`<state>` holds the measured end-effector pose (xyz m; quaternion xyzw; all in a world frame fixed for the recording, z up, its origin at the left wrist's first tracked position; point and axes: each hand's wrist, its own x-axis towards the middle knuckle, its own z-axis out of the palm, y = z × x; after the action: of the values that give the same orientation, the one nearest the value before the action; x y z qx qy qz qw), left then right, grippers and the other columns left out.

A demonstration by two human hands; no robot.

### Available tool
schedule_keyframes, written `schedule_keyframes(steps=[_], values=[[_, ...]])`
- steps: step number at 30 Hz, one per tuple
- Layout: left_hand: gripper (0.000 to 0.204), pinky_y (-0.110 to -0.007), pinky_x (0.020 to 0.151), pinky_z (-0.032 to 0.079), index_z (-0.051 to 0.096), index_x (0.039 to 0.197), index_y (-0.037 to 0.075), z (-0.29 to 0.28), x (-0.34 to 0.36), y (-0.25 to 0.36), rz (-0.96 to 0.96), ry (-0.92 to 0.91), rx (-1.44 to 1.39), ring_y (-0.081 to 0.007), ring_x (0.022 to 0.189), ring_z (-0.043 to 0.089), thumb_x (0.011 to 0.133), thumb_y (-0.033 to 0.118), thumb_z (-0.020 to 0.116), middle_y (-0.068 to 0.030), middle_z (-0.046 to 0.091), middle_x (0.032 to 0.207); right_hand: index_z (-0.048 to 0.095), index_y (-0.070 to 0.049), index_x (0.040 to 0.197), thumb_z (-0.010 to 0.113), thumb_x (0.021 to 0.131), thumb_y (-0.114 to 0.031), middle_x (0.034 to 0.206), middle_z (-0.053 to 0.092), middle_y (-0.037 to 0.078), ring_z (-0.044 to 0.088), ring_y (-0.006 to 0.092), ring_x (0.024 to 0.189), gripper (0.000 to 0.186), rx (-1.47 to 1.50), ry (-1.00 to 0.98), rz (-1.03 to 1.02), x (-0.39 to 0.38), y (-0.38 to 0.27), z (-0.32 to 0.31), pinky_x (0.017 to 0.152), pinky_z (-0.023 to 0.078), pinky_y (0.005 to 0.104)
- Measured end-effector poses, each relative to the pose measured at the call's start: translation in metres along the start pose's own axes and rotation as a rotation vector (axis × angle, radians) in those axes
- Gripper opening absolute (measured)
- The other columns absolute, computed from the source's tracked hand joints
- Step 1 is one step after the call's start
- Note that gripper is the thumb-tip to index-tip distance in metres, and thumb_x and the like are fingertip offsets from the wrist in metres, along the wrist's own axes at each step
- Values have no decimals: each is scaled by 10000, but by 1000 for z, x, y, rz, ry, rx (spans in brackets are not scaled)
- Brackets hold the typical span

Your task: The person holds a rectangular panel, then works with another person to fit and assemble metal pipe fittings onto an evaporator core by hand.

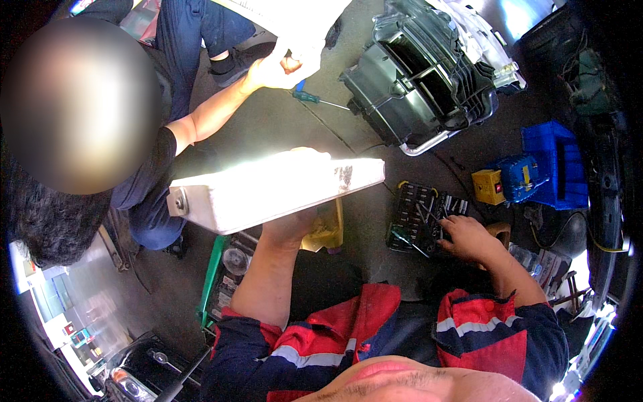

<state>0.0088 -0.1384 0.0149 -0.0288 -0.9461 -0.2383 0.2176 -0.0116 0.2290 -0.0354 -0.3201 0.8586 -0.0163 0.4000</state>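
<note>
My left hand (292, 226) holds a flat, pale rectangular block (268, 194) from below, with fingers over its far edge. Glare washes out its upper face; a small round fitting sits at its left end, and a dark smudge near its right. Down by an open black socket-set case (410, 213), my right hand (467, 237) reaches over its right side. Its fingers are bent and apart, at the tools, and I see nothing gripped in them. A screwdriver with a green handle (402, 234) lies across the case.
At left sits another person, whose hand (284, 67) is at a bright white object (295, 17). A black plastic housing (429, 74) stands far right, beside a teal-handled screwdriver (306, 96). A blue crate (554, 164), a yellow-and-blue tool (512, 179) and a green-edged case (213, 278) are also around.
</note>
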Motion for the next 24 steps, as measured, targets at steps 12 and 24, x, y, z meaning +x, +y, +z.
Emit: schedule_keyframes(steps=[12,24], values=[[99,-289,687,436,574,870,103,10,-4,9,-356,96,-747,-192,772,528,879,194,609,-28,561,832,548,-27,1233,634,856,-361,1151,602,176,586,357,1069,511,11,7,8,-2,2,3,930,470,445],[111,-296,684,445,583,905,81,15,-4,8,-431,154,-1057,-191,783,543,886,188,604,-41,568,844,544,-29,1231,624,864,-365,1112,605,189,590,363,1041,504,11,-6,11,0,4,5,910,478,452]])
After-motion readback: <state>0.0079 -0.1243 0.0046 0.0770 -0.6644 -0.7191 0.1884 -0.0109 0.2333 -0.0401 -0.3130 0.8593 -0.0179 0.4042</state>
